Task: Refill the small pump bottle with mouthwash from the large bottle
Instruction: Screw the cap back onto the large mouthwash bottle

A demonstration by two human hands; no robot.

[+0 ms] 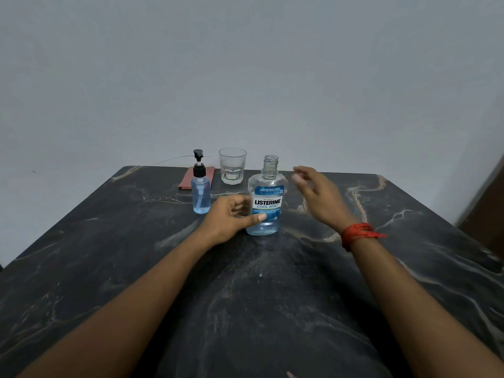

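The small pump bottle [201, 196] stands upright on the dark marble worktop [136, 268], toward the far left part of it. It has a black pump on top and light blue liquid inside that fills most of it. Just to its right stands the large bottle [265, 205] of mouthwash, with a blue and white label. Its cap is off and the neck is open. Only the bottom part holds blue liquid. The left hand [231, 218] is curled around the left side of the large bottle, with the thumb pressed on the front near the bottom. The right hand [316, 196] floats in the air to the right of the large bottle, fingers loose and spread, holding nothing. It looks a bit blurry. A red thread band [357, 233] is tied around the right wrist. Behind the two bottles stands a clear glass [232, 166], and a flat red thing [188, 178] lies behind the pump bottle. A plain pale wall [245, 64] rises behind the worktop.
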